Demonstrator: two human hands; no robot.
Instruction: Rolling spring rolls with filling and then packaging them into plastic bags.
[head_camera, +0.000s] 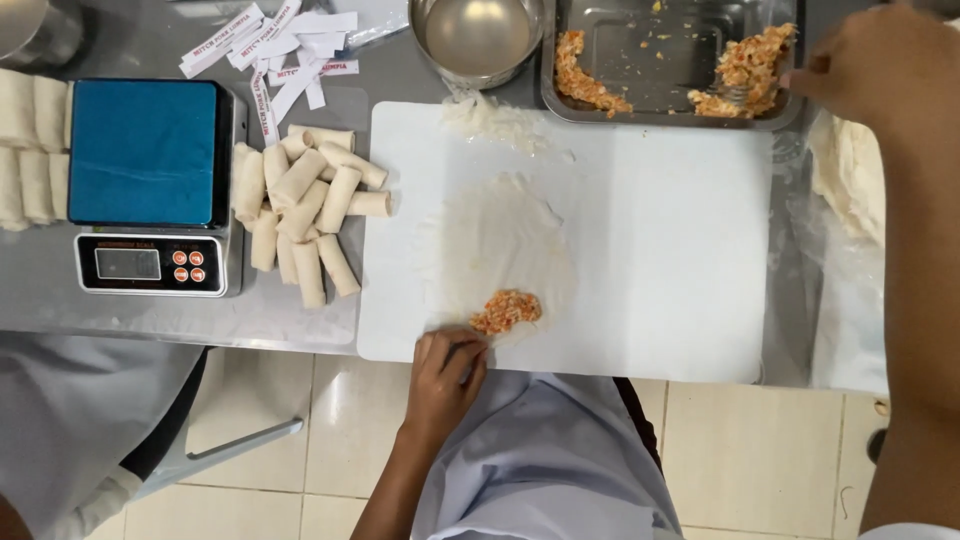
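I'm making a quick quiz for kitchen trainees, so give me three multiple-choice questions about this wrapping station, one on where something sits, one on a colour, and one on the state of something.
1. Where does the mound of filling lie?
A. on the thin wrapper, near its front edge
B. on the scale
C. in the round bowl

2. What colour is the platform of the scale?
A. red
B. blue
C. yellow

3. How is the wrapper now?
A. rolled shut
B. folded in half
C. spread flat

Answers: 1 A, the filling sits on the wrapper by the left hand. 2 B, the platform is plainly blue. 3 C, it lies open on the white board.
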